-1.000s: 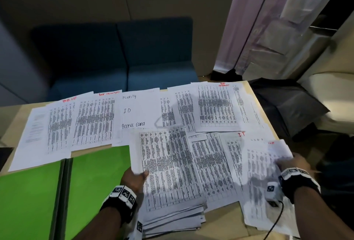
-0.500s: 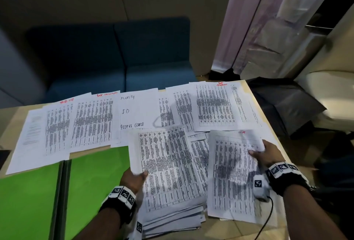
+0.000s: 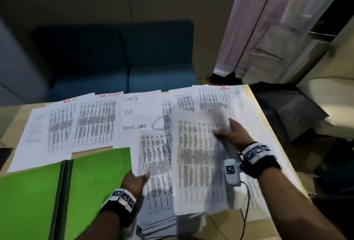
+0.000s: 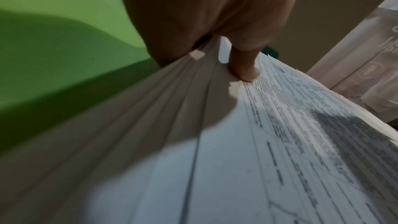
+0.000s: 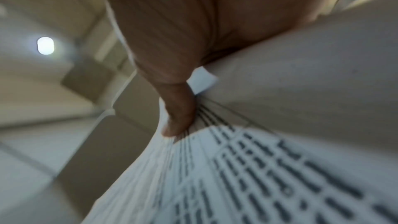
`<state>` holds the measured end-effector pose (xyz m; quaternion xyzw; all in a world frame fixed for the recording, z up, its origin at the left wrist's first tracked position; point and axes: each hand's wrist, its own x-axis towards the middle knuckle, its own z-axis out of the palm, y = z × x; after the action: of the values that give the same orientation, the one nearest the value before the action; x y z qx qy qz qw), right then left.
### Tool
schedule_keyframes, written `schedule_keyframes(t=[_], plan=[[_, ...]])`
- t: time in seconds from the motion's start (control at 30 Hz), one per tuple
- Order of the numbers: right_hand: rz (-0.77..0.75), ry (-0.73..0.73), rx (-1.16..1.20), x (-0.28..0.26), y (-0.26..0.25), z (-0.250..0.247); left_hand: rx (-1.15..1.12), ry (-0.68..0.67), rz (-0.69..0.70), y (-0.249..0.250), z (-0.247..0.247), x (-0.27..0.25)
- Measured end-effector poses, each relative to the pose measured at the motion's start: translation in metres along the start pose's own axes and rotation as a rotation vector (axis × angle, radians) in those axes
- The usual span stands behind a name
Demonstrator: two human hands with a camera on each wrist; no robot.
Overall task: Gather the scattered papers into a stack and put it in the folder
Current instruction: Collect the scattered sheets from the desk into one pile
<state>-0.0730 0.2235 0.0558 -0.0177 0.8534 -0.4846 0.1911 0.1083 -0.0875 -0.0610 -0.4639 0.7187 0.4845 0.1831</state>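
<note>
A: Head view first: the right hand [image 3: 232, 134] pinches a printed sheet [image 3: 197, 159] by its edge and holds it above the stack [image 3: 157, 174], which the left hand [image 3: 134, 180] grips by its left edge on the bench [image 3: 268, 124]. The green folder [image 3: 92, 178] lies open just left of the stack.

B: So it's the gathering step, I'd judge. More loose sheets [image 3: 92, 121] line the far side.

A: Left wrist view: the thumb presses on top of the stack [image 4: 237, 142], many layered edges under it, the folder [image 4: 53, 40] beside.

B: And the right wrist?

A: Thumb clamped on the sheet [image 5: 258, 176], which curves.

B: Next calls for laying it square on the stack, then reaching for the far row.
</note>
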Motion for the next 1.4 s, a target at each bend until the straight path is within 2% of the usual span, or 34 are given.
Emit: schedule_keyframes(t=[0.1,0.23,0.37,0.5,0.63,0.77,0.9,1.0,1.1,1.23,1.4], plan=[[0.038,-0.017,-0.1,0.006,0.002,0.054,0.007,-0.01,0.042,0.001,0.0,-0.002],[0.153,-0.014,-0.026,0.006,-0.009,0.104,-0.05,-0.045,0.017,0.013,-0.006,-0.01],[0.106,-0.062,-0.121,0.011,-0.013,0.133,-0.131,-0.077,0.077,0.006,-0.005,-0.005],[0.035,-0.059,-0.114,0.011,-0.013,0.137,-0.115,-0.062,0.115,0.003,-0.005,-0.006],[0.097,0.057,-0.172,0.015,0.015,0.111,-0.113,-0.014,0.095,0.002,0.0,-0.002],[0.178,0.249,-0.296,0.013,0.058,0.052,-0.104,-0.006,0.097,0.001,0.001,-0.002],[0.432,0.455,-0.473,-0.002,0.101,-0.009,-0.069,-0.004,0.14,0.003,0.0,-0.005],[0.643,0.577,-0.511,-0.026,0.128,-0.044,-0.047,-0.006,0.181,0.003,-0.001,-0.007],[0.744,0.544,-0.506,-0.044,0.161,-0.066,-0.022,0.003,0.194,0.002,-0.001,-0.007],[0.762,0.513,-0.482,-0.05,0.199,-0.086,-0.002,0.01,0.196,0.003,0.0,-0.008],[0.716,0.525,-0.467,-0.063,0.171,-0.092,-0.001,0.015,0.197,0.005,0.0,-0.008]])
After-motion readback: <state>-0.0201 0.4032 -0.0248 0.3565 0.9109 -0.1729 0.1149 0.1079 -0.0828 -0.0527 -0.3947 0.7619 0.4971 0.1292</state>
